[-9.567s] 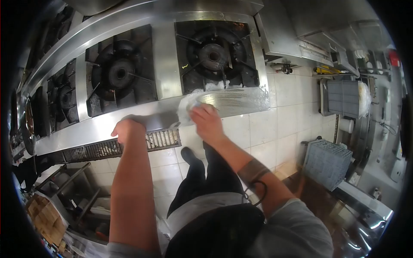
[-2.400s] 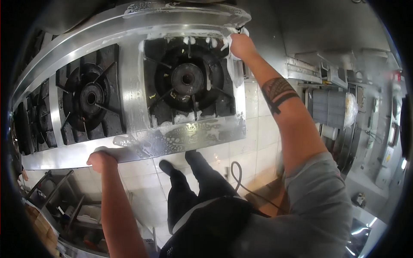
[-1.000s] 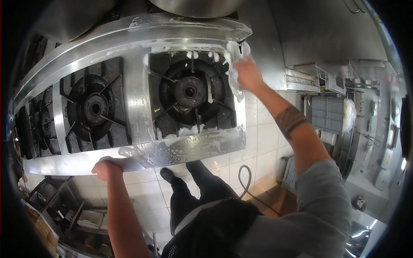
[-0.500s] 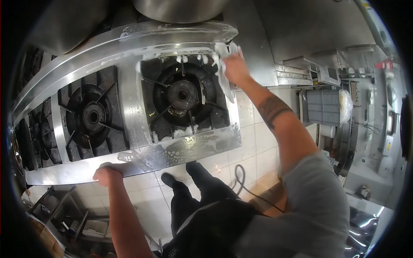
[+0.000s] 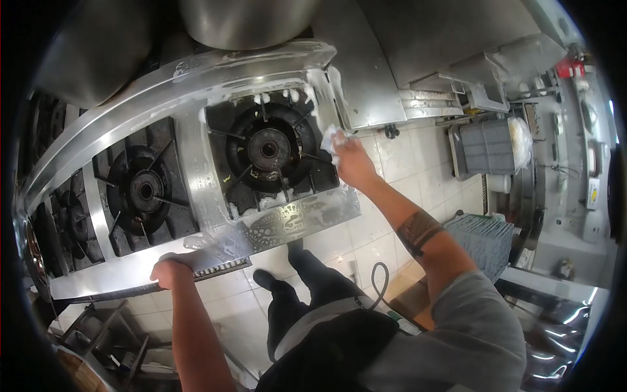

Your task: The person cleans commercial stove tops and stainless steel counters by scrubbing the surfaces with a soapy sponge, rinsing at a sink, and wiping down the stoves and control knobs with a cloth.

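My right hand is closed on a small white cloth, sudsy and bunched, though its exact kind is hard to make out. It presses on the right side strip of the steel stove, beside the rightmost burner. Suds lie along the strip and around that burner's black grate. My left hand is wrapped over the stove's front ledge, left of a patch of soapy bubbles. The thumb and fingertips are partly hidden.
Another burner sits to the left. Large metal pots stand at the back. A steel counter adjoins on the right, with grey crates beyond it. A hose and a cardboard box are on the tiled floor.
My right hand has slid the cloth from the stove's back right corner toward the front along the side strip. My left hand keeps its hold on the front ledge.
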Available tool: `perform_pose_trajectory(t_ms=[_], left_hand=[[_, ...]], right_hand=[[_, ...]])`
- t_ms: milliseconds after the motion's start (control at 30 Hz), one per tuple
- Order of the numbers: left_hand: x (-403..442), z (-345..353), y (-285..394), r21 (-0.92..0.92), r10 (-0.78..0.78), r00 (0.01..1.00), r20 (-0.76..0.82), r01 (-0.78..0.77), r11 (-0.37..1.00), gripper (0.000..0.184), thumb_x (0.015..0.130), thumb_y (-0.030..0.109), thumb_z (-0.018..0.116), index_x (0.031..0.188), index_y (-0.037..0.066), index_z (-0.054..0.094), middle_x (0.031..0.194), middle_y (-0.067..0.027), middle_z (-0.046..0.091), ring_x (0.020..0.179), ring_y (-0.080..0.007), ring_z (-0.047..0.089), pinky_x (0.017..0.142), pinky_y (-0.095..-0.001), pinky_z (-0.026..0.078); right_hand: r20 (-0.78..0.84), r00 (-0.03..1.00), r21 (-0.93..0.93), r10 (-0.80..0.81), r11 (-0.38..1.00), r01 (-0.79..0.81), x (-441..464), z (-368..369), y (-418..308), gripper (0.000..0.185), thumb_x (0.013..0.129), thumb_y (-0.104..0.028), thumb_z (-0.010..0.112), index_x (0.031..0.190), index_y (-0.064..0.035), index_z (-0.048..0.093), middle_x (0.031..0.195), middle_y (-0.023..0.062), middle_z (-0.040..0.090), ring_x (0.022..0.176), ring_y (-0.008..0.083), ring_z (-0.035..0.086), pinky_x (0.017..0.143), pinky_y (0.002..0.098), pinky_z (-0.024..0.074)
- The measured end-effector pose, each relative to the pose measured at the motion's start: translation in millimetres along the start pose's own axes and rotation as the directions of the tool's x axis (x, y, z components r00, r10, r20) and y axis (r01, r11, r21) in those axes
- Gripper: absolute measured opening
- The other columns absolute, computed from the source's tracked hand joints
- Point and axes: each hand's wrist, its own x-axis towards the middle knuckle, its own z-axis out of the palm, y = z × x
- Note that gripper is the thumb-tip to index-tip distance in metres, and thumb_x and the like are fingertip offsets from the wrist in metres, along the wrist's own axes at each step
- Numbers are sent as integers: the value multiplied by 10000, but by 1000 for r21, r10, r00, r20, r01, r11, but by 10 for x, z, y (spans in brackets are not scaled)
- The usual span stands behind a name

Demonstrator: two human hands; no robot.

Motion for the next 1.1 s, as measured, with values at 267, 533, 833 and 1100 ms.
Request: perform_pose_trajectory(t_ms=[267,533,833,1100], left_hand=[[-696,-183,286,-138,-38,999,13,39,990,488,1013,266,289,1288,-93,473,1327,-266,551,1181,-410,576,996,-468,510],[-683,-179,245,-143,6,1000,20,-4,990,505,1018,306,294,1291,-78,475,1331,-239,557,1178,-394,578,995,-458,512],[-852,-208,353,-196,-78,997,-24,72,978,571,1023,335,284,1282,-124,505,1322,-241,576,1179,-400,583,1018,-456,502],[-273,-66,108,-147,-62,998,1,62,987,495,1014,263,280,1301,-89,479,1352,-271,530,1189,-419,570,1006,-476,512]], right_hand=[[214,956,-90,203,978,-187,728,130,-83,218,862,-155,587,884,4,735,887,189,708,1003,357,630,849,427,537],[241,952,-177,189,973,-148,1341,183,245,199,842,-117,574,876,-24,746,923,193,715,953,361,667,788,456,568],[482,865,-218,-136,938,269,534,-16,98,189,796,-94,609,872,22,737,881,211,673,1050,346,596,907,467,520],[408,910,-119,75,992,-28,1352,74,322,183,833,-92,596,900,3,737,1135,214,597,1135,374,560,885,470,534]])
